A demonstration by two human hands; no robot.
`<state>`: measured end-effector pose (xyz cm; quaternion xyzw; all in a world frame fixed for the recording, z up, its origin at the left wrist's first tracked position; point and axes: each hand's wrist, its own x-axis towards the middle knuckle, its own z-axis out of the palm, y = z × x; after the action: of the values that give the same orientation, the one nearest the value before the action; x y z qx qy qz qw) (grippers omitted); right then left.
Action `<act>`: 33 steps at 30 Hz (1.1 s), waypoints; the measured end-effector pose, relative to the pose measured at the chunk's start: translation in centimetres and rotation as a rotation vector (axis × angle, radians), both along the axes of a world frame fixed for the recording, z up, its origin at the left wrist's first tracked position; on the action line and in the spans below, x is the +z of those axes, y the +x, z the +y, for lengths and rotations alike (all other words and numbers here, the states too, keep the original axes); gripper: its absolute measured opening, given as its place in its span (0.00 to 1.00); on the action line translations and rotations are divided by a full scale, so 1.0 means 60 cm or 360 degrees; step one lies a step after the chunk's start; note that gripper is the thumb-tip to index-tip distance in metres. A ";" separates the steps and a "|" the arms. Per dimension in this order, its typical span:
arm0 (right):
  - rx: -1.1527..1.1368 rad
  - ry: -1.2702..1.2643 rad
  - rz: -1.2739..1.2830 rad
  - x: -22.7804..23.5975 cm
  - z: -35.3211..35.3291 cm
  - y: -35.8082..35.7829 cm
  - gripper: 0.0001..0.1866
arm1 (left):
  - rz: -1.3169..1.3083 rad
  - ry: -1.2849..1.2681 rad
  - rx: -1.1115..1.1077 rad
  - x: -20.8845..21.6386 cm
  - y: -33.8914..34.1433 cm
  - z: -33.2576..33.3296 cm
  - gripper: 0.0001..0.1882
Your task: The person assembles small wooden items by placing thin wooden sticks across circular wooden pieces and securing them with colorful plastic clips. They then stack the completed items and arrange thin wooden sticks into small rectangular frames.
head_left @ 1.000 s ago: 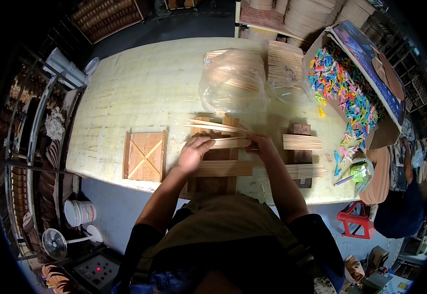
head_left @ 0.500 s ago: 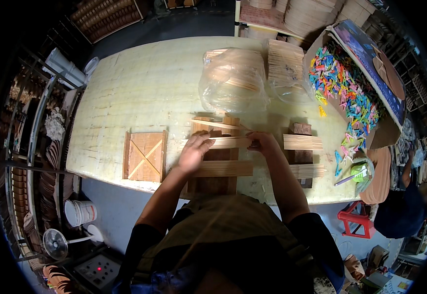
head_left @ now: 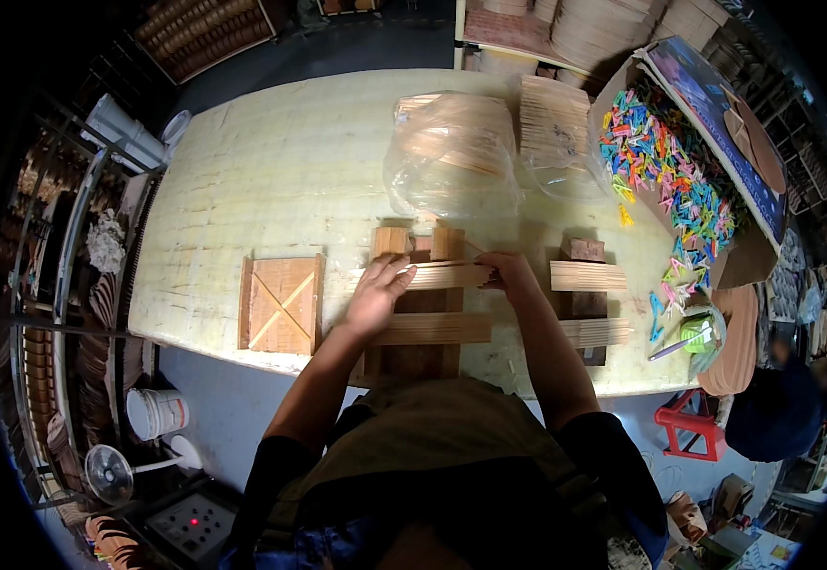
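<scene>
Two rows of thin wooden strips lie crosswise on a brown wooden rack in front of me. My left hand grips the left end of the farther strip row, its fingers curled over the far edge. At the other end of that row my right hand is closed, thumb and fingers pinching the strip ends. The nearer strip row rests untouched below my hands. Two upright wood blocks, a left block and a right block, stand beyond the farther row.
Left of the rack is a square wooden frame with crossed strips. To the right, more strips lie on dark blocks. Bagged strips sit farther back. A carton holds colourful clothespins. A red stool stands beside the table.
A single strip that slanted across the two far blocks has come down toward me to the farther row's edge. My right hand has shifted slightly; my left hand stays about where it was.
</scene>
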<state>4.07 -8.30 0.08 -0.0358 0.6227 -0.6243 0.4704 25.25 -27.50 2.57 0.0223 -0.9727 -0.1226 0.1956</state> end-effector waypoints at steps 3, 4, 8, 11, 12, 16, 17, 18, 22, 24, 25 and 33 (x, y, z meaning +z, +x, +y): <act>-0.0178 0.0108 0.0323 -0.036 -0.014 -0.019 0.12 | -0.0027 0.0224 -0.0046 -0.009 -0.004 -0.003 0.23; -0.0203 0.0237 0.0801 -0.048 -0.018 -0.022 0.10 | -0.0033 0.0260 -0.0018 -0.007 -0.006 0.000 0.23; -0.0072 0.0606 0.2190 -0.081 -0.026 -0.037 0.10 | -0.0014 0.0201 -0.0006 -0.012 -0.009 -0.001 0.25; 0.0146 0.0608 0.2407 -0.096 -0.011 -0.060 0.11 | -0.0057 0.0250 0.0009 -0.007 -0.009 0.001 0.25; 0.0213 0.0578 0.2409 -0.096 -0.008 -0.066 0.11 | -0.0067 0.0234 0.0007 -0.007 -0.008 0.000 0.24; -0.0106 0.0375 0.1583 -0.081 -0.004 -0.088 0.08 | -0.0077 0.0193 0.0002 -0.008 -0.012 -0.001 0.22; -0.0120 0.0299 0.1318 -0.048 -0.002 -0.084 0.08 | -0.0080 0.0192 0.0018 -0.010 -0.007 0.000 0.22; -0.0148 0.0234 0.1057 -0.015 0.005 -0.079 0.08 | -0.0075 0.0188 0.0020 -0.010 -0.006 0.000 0.21; -0.0032 -0.0058 0.0901 0.030 0.021 -0.061 0.09 | -0.0118 0.0236 0.0057 -0.005 -0.002 0.003 0.21; 0.0164 -0.0046 0.0817 0.027 0.026 -0.056 0.11 | -0.0135 0.0210 0.0080 0.001 -0.003 0.006 0.21; 0.0208 0.0010 0.0971 0.017 0.028 -0.056 0.11 | -0.0128 0.0157 0.0088 0.005 -0.004 0.008 0.21; 0.0570 0.0341 0.1107 0.014 0.000 -0.065 0.12 | -0.0103 0.0046 0.0092 0.013 -0.008 0.011 0.19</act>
<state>0.14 -8.28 0.91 -0.3034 0.7902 -0.4147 0.3340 24.77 -26.82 3.37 0.0571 -0.9756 -0.1303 0.1670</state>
